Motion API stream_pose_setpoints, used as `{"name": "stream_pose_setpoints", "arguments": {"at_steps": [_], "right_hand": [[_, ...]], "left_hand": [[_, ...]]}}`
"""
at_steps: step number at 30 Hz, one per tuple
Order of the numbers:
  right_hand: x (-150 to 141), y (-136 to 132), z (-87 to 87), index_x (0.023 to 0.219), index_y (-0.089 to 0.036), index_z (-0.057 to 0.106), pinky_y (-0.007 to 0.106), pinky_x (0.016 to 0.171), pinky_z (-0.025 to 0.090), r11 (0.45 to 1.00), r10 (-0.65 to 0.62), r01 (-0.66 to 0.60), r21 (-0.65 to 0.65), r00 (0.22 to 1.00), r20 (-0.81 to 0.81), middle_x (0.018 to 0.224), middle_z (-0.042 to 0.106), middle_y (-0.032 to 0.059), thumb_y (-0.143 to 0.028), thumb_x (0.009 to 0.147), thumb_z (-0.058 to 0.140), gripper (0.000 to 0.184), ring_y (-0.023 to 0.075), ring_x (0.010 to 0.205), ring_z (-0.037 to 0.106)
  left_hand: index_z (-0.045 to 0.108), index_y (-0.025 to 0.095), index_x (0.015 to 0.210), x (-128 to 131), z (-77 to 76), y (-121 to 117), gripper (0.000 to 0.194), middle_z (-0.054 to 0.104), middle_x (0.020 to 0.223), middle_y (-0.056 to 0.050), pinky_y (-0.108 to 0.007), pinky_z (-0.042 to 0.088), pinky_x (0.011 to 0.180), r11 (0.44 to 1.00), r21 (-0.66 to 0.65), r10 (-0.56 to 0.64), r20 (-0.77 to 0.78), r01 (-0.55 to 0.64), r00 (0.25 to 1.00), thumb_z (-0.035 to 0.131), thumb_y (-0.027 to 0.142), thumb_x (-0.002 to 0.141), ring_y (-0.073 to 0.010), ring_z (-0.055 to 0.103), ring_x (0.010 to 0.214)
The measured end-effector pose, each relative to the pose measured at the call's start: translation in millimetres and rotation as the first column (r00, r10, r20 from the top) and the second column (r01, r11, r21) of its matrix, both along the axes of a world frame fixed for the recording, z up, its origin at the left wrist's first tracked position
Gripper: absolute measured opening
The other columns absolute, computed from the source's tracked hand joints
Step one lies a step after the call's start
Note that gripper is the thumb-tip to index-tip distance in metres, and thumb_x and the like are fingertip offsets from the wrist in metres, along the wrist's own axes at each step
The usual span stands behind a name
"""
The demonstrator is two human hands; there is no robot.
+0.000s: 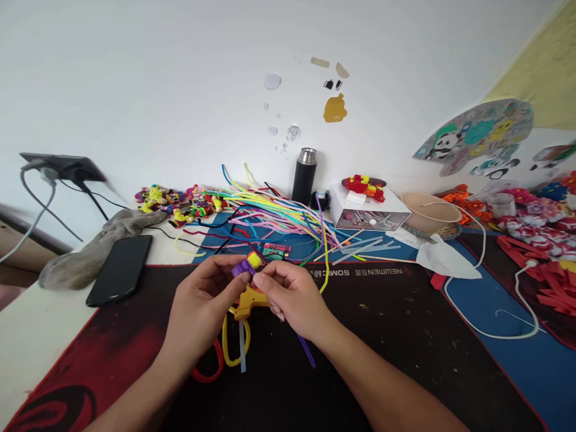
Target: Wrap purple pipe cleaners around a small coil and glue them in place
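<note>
Between my hands is a small purple and yellow pipe-cleaner figure (243, 268), held above the black desk mat. My left hand (204, 294) pinches its purple part between thumb and fingers. The fingers of my right hand (290, 291) close on a purple pipe cleaner (307, 352) at the figure's right side, and its free end hangs below that hand. Under the hands lies a yellow glue gun (250, 302), partly hidden, with a translucent glue stick (243, 346) sticking out of it. A yellow loop (225, 343) and a red loop (218, 364) lie beside it.
Behind the hands spreads a pile of coloured pipe cleaners (279, 213), with finished figures (180, 201) to its left. A black thermos (305, 177) and a white box (371, 207) stand at the back. A phone (119, 270) lies left; a white cable (486, 333) curls right.
</note>
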State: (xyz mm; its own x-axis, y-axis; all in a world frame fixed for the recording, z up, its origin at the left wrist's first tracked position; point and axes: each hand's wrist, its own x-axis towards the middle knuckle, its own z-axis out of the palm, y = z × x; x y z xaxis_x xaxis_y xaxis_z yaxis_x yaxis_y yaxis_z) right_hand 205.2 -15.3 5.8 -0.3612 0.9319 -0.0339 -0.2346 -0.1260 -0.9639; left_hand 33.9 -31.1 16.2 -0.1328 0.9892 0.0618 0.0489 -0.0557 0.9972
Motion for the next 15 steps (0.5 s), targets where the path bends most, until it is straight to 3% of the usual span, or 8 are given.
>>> {"name": "stream_pose_setpoints", "arguments": {"at_steps": [8,15], "right_hand": [[0.5,-0.2,1.6,0.082,-0.021,0.065,0.021,0.038,0.028,1.000,0.013,-0.013,0.000,1.000,-0.023,0.050,0.048,-0.0114,-0.064,0.085,0.085,0.048,0.0064,0.038,0.036],[0.6,0.9,1.6,0.082,-0.020,0.066,0.020,0.037,0.027,1.000,0.009,-0.009,-0.007,1.000,-0.020,0.049,0.049,-0.0111,-0.066,0.084,0.085,0.049,0.0065,0.037,0.037]], "left_hand": [[0.082,0.021,0.105,-3.1,-4.7,2.9,0.037,0.079,0.089,-0.004,-0.025,0.054,0.064,0.999,-0.040,-0.025,0.054,0.027,0.998,0.094,0.045,0.080,-0.0169,0.067,0.071],[0.083,0.022,0.105,-6.2,-9.2,2.4,0.035,0.077,0.087,-0.003,-0.025,0.053,0.063,0.997,-0.065,-0.034,0.113,0.042,0.993,0.094,0.043,0.081,-0.0161,0.066,0.071]]}}
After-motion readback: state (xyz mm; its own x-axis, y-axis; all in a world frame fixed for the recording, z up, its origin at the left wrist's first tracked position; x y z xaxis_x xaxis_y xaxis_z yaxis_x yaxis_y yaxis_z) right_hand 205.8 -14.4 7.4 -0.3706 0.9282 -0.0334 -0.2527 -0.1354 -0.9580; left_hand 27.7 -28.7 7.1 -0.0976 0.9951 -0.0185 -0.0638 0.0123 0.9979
